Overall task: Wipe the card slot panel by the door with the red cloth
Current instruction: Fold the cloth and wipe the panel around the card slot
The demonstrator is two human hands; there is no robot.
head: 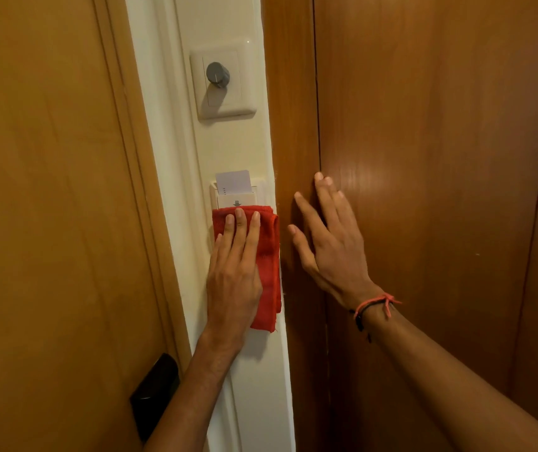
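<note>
The card slot panel point(228, 201) is a small cream plate on the white wall strip, with a white key card point(233, 181) standing in its top. My left hand point(233, 269) lies flat on the folded red cloth point(269, 262) and presses it against the wall, covering the panel's lower half. The cloth hangs down below my palm. My right hand point(329, 243) rests flat with fingers spread on the dark wooden panel to the right, holding nothing.
A dimmer switch with a grey knob point(218, 75) sits above the card slot. The light wooden door point(49, 207) fills the left side, with a black lock handle point(153, 391) low down. Dark wood cabinet panels point(440, 158) fill the right.
</note>
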